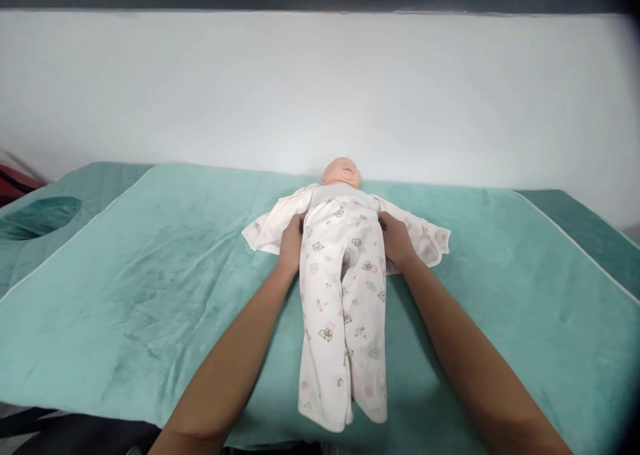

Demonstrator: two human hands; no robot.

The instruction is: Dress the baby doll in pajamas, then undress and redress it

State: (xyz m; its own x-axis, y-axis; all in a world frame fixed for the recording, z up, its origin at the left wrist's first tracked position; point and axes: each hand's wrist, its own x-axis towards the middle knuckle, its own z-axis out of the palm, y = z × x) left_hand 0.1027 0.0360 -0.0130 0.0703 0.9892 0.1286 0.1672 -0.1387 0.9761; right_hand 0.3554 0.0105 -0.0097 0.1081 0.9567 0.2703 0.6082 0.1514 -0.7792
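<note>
Two hands at a doll's hips, on a teal towel.

The baby doll (341, 173) lies face up in the middle of the towel (150, 295), head toward the wall; the left hand (291, 243) and right hand (397, 240) each clasp a side of its white patterned trousers (344, 308) at the hips, fingers curled into the cloth; an open white top (267, 232) spreads beneath it.
</note>
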